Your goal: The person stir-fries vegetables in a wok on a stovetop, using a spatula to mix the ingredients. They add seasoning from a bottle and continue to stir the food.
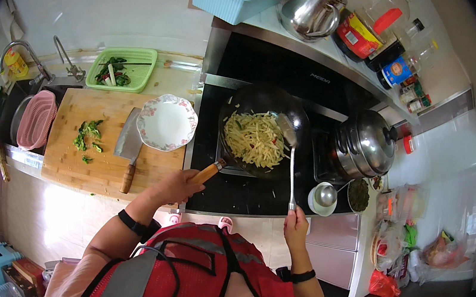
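My left hand grips the wooden handle of a dark wok on the black stovetop. Pale cut strips of food, perhaps potato, fill the wok's left part, with a few red and green bits among them. In my right hand is the long metal handle of a wok spatula. Its blade rests inside the wok at the right edge of the strips.
Left of the stove, a wooden cutting board bears chopped greens, a cleaver and a white floral plate. A lidded steel pot stands right of the wok. Nearer me is a white bowl with a ladle.
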The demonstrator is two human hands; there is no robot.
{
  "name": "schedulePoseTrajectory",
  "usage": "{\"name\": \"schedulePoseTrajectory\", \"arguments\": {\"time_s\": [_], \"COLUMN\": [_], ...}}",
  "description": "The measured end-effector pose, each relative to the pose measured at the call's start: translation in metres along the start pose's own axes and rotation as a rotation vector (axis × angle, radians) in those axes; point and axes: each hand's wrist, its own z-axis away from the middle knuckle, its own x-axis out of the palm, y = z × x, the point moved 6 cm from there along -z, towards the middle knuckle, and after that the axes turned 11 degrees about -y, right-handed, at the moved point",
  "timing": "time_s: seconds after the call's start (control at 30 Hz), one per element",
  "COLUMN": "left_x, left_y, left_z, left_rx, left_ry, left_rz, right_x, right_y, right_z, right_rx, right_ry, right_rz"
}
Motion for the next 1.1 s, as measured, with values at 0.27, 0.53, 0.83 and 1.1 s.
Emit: {"name": "schedulePoseTrajectory", "arguments": {"time_s": [0.27,0.53,0.83,1.1], "left_x": [-0.002,-0.008,-0.012,-0.016], "left_y": [-0.006,-0.006,-0.020,-0.027], "left_z": [-0.003,-0.001,-0.010,-0.012], "left_rx": [0.046,0.035,0.109,0.160], "left_ry": [-0.031,-0.110,-0.263,-0.413], "left_rz": [-0.004,0.032,0.121,0.164], "right_x": [0.004,0.051,0.189,0.250], "right_y": [-0.026,-0.190,-0.247,-0.242], "right_z": [-0.005,-0.034,-0.113,-0.163], "right_rx": [0.173,0.186,0.624,0.842], "right_ry": [-0.160,-0.624,-0.892,-0.835], "right_rz": [-0.315,-0.965,-1.222,-1.252]}}
